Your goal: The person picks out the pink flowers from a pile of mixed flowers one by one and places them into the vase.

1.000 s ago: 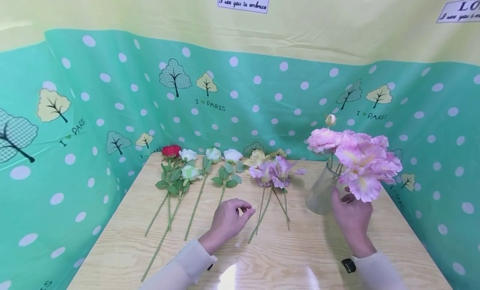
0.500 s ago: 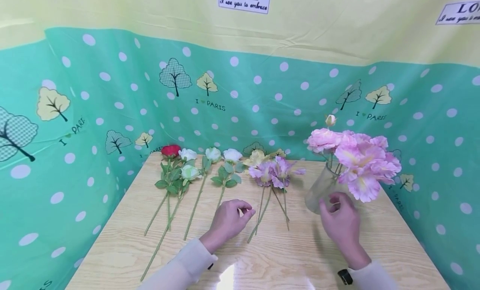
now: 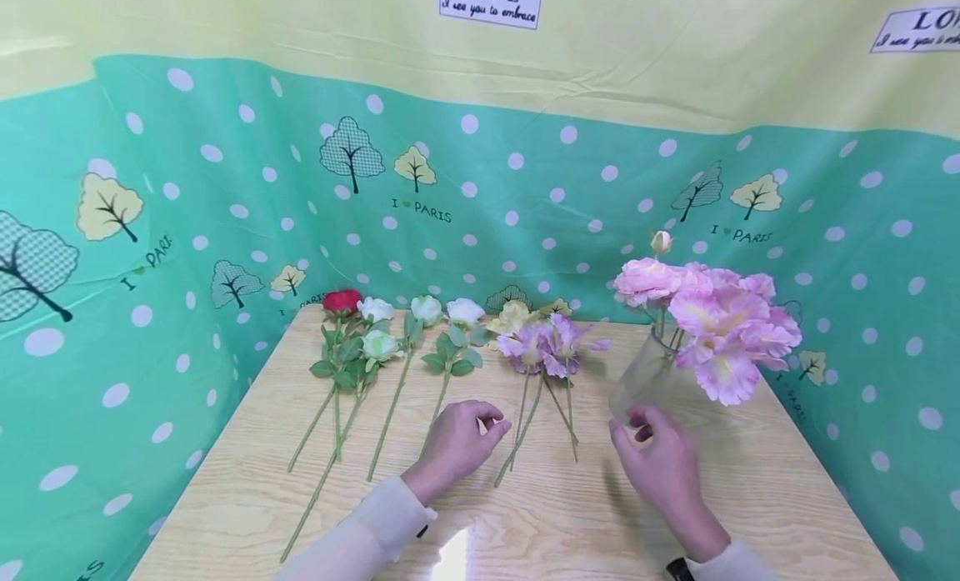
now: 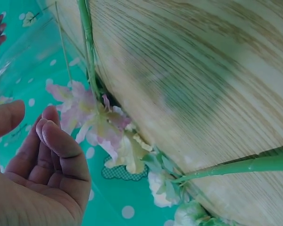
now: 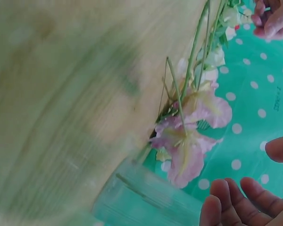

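Note:
My left hand [image 3: 457, 439] hovers over the table's middle, fingers loosely bent and holding nothing; its thumb and fingertips are apart in the left wrist view. Just right of it lie purple irises [image 3: 542, 346] with their stems toward me. In front of the clear glass vase [image 3: 637, 379] is my right hand [image 3: 662, 456], relaxed, with nothing between thumb and fingers [image 5: 221, 200]. The vase holds several pink flowers [image 3: 723, 323] and a small pale bud [image 3: 661, 242]. Part of the vase's base is hidden behind the right hand.
Left of the irises lie a red rose [image 3: 342, 303], several white and pale green roses [image 3: 426, 311] and a yellow flower [image 3: 513, 316] along the back of the wooden table [image 3: 540, 531]. A green dotted curtain [image 3: 465, 222] surrounds the table at the back and sides.
My right hand has come down from beneath the pink flowers, toward me and to the left, past the vase's front. The left hand and the flowers have stayed in place.

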`<state>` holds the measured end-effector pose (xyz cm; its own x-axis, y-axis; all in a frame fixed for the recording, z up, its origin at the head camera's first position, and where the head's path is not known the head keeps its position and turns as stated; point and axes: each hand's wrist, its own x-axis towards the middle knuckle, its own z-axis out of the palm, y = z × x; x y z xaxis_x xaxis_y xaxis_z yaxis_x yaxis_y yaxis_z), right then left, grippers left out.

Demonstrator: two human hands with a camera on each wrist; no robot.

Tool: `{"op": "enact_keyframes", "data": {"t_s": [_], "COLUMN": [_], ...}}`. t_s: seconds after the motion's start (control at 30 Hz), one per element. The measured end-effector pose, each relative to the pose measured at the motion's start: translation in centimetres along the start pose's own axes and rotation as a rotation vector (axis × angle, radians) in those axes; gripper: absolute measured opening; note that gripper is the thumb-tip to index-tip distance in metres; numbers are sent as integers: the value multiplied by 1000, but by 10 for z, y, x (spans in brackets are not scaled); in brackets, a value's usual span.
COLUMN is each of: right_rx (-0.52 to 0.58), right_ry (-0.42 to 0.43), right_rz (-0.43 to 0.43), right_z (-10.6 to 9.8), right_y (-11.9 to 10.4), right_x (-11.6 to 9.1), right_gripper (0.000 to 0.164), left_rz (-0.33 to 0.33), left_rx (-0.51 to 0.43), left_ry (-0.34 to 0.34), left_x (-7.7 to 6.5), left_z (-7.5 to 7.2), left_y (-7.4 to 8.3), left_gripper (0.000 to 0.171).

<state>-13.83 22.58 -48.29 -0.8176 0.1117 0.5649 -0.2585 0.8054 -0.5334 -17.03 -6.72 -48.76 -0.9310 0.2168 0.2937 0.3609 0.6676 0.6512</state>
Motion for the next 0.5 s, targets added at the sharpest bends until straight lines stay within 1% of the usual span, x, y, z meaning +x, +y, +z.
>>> {"op": "enact_keyframes", "data": {"t_s": [0.27, 0.4, 0.5], "right_rx": [1, -9, -12], "right_ry": [-44, -95, -127], "right_rz": [16, 42, 61], "right_z": [6, 5, 5], "right_y": [-8, -11, -14], "right_x": [-12, -19, -23], "right_gripper": [26, 28, 29], "left_rz": [-31, -33, -34], "left_rx": [-22, -9, 23], "left_ry": [-26, -36, -36], "left_x": [5, 9, 12], "left_z": [6, 9, 11], "left_y": [0, 1, 3], "left_gripper": [13, 17, 20]}}
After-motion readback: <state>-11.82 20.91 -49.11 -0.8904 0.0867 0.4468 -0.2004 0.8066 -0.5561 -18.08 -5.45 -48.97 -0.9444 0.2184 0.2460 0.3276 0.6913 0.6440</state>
